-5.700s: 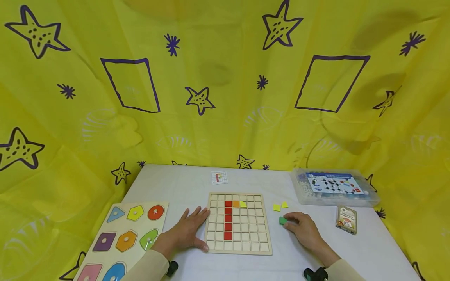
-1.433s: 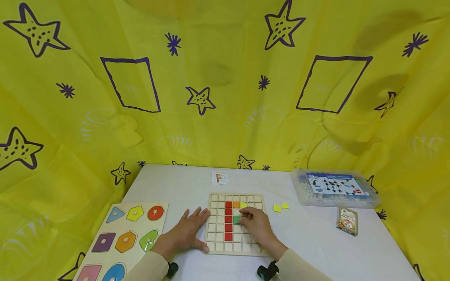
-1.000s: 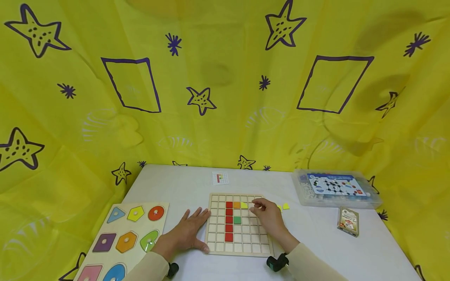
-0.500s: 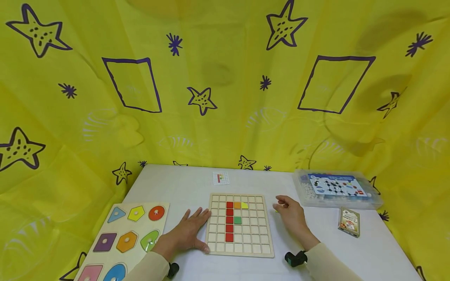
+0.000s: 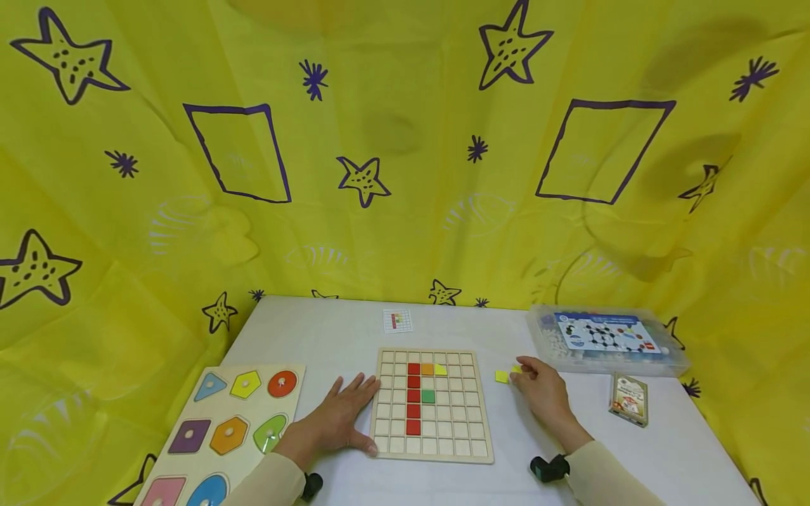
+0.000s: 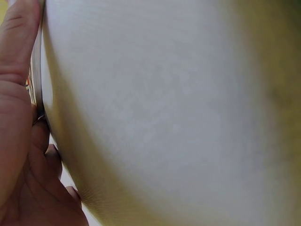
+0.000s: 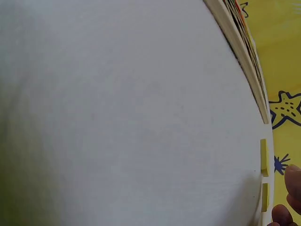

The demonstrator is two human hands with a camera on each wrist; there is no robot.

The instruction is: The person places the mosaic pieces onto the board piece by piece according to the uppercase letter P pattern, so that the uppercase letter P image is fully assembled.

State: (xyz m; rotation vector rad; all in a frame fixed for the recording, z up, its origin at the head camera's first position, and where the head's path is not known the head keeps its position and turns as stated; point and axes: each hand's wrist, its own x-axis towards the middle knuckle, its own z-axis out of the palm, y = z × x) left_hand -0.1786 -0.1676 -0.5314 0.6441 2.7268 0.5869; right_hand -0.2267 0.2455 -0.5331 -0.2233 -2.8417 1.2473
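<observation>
A wooden grid board [image 5: 468, 450] lies mid-table with a column of red tiles [image 5: 413, 397] on it. Right of the top red tile are an orange tile [image 5: 427, 369] and a yellow piece [image 5: 440, 370]; a green tile [image 5: 427, 396] sits beside the middle red one. My left hand [image 5: 335, 418] rests spread along the board's left edge, thumb at its lower corner. Off the board's right side, my right hand [image 5: 544, 390] hovers at a yellow piece [image 5: 516, 369], next to a yellow square tile [image 5: 501, 377]. In the right wrist view its fingertips [image 7: 294, 181] are parted, a small gap from the yellow pieces.
A small pattern card [image 5: 397, 321] lies behind the board. At left is a wooden shape puzzle [image 5: 237, 404] with knobbed pieces. On the right are a clear plastic box [image 5: 604, 341] with a molecule label and a small card box [image 5: 628, 399]. Yellow curtain hangs behind the table.
The green tile, earlier between my right fingers beside the board, now lies in the grid. My right hand has let go and moved back right to the yellow pieces. The left hand stays put.
</observation>
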